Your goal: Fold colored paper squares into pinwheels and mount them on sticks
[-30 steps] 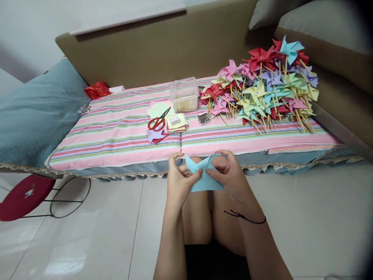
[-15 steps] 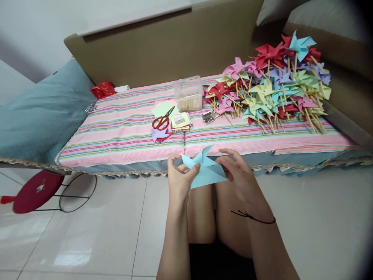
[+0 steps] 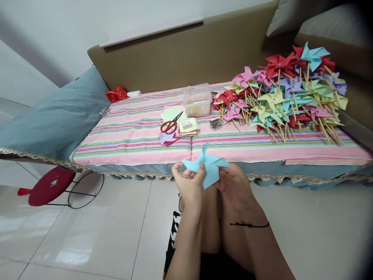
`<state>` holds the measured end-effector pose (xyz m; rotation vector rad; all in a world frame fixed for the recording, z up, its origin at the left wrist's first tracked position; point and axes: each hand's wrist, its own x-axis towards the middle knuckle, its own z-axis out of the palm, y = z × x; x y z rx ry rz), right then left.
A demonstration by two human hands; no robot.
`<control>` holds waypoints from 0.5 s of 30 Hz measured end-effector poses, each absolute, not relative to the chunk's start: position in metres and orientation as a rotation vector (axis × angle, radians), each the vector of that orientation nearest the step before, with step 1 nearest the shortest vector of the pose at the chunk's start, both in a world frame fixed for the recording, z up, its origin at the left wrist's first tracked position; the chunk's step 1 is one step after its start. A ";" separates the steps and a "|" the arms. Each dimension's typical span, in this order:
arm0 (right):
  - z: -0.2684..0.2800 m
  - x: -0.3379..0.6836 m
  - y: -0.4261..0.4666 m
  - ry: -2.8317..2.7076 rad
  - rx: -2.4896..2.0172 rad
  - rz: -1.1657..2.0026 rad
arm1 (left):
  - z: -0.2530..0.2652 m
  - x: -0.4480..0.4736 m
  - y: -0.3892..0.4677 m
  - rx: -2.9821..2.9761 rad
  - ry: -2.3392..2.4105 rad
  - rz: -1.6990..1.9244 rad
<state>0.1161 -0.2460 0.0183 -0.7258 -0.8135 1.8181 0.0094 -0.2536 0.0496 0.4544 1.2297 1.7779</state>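
Note:
A light blue paper pinwheel [image 3: 210, 177] with bent-in blades is held up above my lap. My left hand [image 3: 189, 182] grips it from the left, the thumb pressed near its centre and the fingers behind. At the lower right edge of the paper, the fingers of my right hand [image 3: 234, 186] are closed on it, some of them hidden behind the blade. No stick shows on this pinwheel.
Orange-handled scissors [image 3: 169, 126], a paper stack [image 3: 189, 126], a small box of metal pins [image 3: 216, 123] and a clear box of sticks [image 3: 201, 91] lie on the striped cloth [image 3: 131, 132]. Finished pinwheels [image 3: 279, 97] pile up at right. A red stool [image 3: 52, 186] lies at left.
Another blade of the blue pinwheel is now folded in. My right hand has come from beside the right corner to the lower right edge. The view has shifted a little.

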 end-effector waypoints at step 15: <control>0.026 0.091 -0.250 -0.660 -0.959 1.397 | 0.046 0.020 -0.257 0.482 1.184 1.788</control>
